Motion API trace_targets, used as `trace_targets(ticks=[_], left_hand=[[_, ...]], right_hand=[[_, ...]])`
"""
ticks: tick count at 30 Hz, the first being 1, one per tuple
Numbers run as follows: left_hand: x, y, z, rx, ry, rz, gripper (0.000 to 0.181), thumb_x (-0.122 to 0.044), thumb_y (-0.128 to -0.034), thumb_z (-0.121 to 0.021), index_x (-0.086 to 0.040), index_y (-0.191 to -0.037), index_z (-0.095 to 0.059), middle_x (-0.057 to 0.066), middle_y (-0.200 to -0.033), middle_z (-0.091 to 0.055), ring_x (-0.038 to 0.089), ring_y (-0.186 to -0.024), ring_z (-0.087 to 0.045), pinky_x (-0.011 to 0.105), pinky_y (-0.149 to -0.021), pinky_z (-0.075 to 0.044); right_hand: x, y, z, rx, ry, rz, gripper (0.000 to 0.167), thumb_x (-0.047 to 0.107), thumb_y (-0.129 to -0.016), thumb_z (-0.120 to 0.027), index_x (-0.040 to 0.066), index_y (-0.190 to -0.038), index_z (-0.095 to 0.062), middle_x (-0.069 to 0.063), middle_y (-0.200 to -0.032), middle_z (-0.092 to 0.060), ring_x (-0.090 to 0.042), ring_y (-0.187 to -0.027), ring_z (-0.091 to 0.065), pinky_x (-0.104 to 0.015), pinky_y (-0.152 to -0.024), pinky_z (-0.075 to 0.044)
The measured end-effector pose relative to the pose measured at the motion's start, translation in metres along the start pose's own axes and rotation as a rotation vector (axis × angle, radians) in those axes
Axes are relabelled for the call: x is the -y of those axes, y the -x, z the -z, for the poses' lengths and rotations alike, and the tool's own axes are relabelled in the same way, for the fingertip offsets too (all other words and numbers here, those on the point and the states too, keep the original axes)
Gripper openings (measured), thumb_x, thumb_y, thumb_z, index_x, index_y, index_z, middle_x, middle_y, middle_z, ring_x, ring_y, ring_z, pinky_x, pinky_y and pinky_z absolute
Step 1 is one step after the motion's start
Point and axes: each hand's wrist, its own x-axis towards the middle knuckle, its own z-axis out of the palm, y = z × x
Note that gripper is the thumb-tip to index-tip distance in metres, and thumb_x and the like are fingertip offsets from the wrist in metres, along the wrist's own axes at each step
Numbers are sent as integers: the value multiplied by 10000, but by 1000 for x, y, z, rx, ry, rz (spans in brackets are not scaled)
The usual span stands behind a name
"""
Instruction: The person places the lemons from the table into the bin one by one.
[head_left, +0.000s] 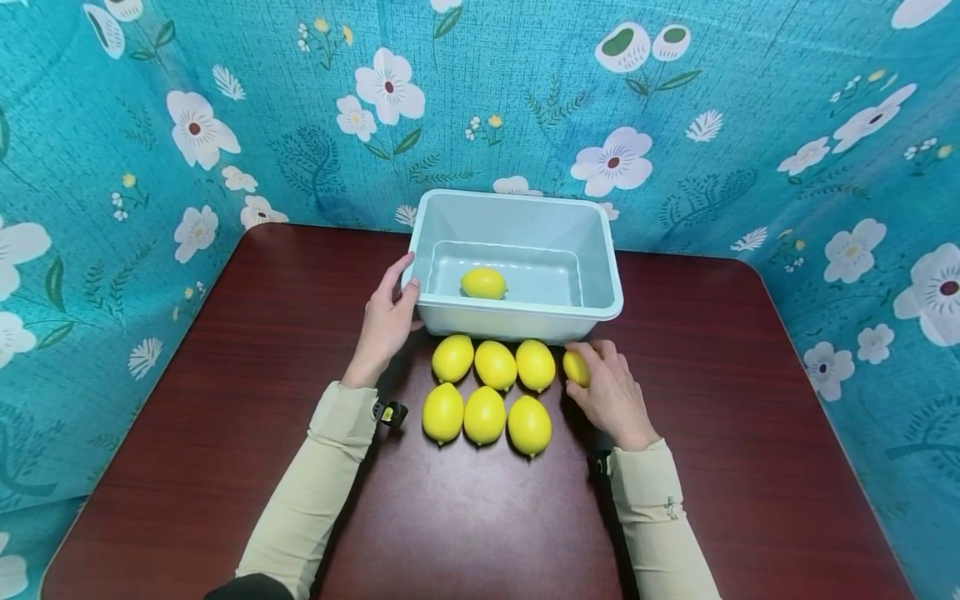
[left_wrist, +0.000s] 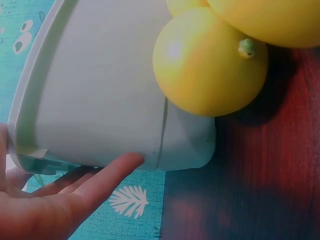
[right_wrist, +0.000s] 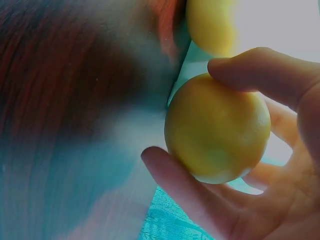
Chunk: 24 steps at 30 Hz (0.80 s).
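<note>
Yellow, glossy-skinned: eight lemons in all, each a rounded oval, several showing a small nub at the end.

Item one: held lemon [right_wrist: 217, 130], just right of the row nearest the bin. Right hand [head_left: 615, 400] grips it, thumb to one side and fingers curved round the other, clamped on its widest part. Whether it touches the wood beneath cannot be told.

Items two to seven: loose lemons [head_left: 484, 415] on a dark red-brown table [head_left: 555, 525], in two rows of three, closely spaced, the farther row just before the bin's front wall.

Item eight: boxed lemon [head_left: 483, 283], lying on its side on the bin floor, toward the front left.

Container: pale blue-grey bin [head_left: 517, 325], rectangular, rimmed, apparently plastic. Left hand [head_left: 386, 325] holds its left end, thumb at the rim by the front corner, fingers along the outer wall.

Handling, by judgement: each lemon light and firm, not fragile, its smooth skin a little slippery and its shape apt to roll; best taken across the middle, thumb opposite fingers, clear of neighbours. Bin probably light, stiff and easily slid; best held by rim or corner.

Backdrop: turquoise flowered cloth [head_left: 322, 83] behind and beside the table.
</note>
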Motion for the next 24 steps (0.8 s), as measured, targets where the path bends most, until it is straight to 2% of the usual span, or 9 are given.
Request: trace_targets(ticks=[24], left_hand=[[0,5,-2,-10,11,2,481,-361,-1022,-432,-365,-1492,-328,55,-1537,-384,285,-1261,-534,500,-827,-561]], right_hand=[[-2,7,1,-46,3,7,490,219,-836,-686,193,-1311,-566,-154,-1311,-457,-371,-1054,-464,-522,-583,-488]])
